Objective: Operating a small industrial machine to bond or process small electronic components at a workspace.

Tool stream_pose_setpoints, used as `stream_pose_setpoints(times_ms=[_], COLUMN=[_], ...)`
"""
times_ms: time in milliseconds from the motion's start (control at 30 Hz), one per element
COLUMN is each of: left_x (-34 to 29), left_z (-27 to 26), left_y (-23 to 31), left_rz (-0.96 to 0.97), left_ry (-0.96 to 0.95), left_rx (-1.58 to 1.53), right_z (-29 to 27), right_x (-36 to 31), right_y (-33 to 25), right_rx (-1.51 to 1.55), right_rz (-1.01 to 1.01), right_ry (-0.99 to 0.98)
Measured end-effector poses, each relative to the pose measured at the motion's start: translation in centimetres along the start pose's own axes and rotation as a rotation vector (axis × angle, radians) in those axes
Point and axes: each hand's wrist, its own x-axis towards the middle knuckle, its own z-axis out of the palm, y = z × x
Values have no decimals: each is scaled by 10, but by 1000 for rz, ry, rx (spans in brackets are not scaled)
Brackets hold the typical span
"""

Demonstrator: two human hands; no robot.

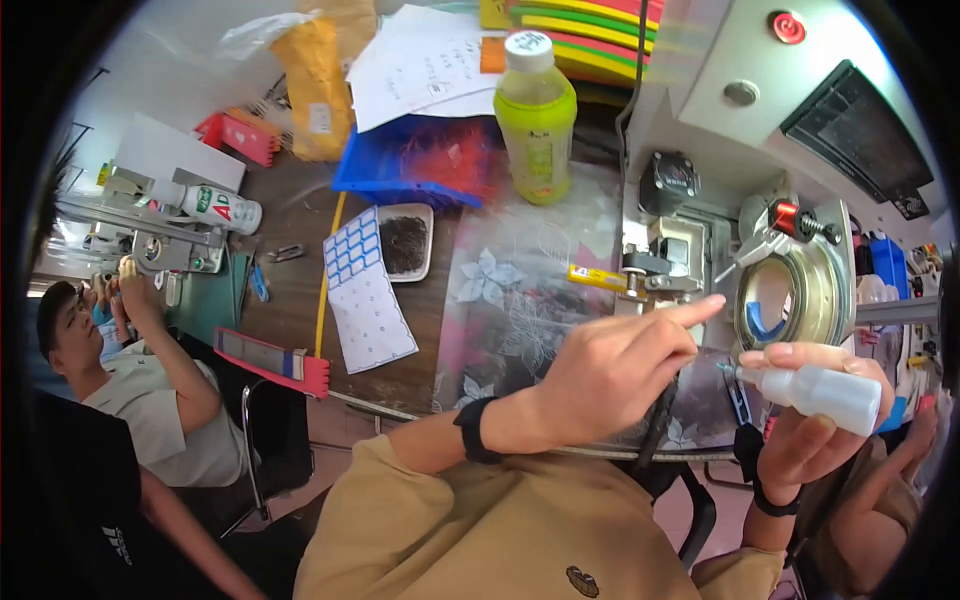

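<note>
My right hand (pixel 795 445) is wrapped round a small white squeeze bottle (pixel 838 398), tilted so that its thin nozzle points left. The nozzle tip ends just short of my left hand (pixel 620 375). On that hand the index finger stretches out toward the machine, while the other fingers curl and press together. Whatever they pinch, if anything, is too small or hidden to make out. Beyond both hands stands a machine with a round, pale metal ring (pixel 795 300); a piece of blue tape (pixel 765 322) lies inside it. Left of the ring is a small metal clamp fixture (pixel 660 265).
A green drink bottle (pixel 535 120) stands behind a patterned mat. A blue bin (pixel 375 160) holds red wires, and a white dish (pixel 406 243) holds dark, thin pieces beside a label sheet (pixel 370 300). A monitor (pixel 855 130) hangs upper right. Other people work at left and right.
</note>
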Motion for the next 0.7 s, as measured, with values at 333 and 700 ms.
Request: stream_pose_setpoints(times_ms=[333, 700], left_x=[-1, -7], left_z=[-7, -9], left_y=[-3, 5], left_rz=[20, -225], left_ry=[111, 10], left_rx=[-70, -457], right_z=[3, 31], right_x=[-39, -62], right_y=[-9, -12], right_rx=[144, 253], right_rz=[439, 832], right_ry=[-244, -291])
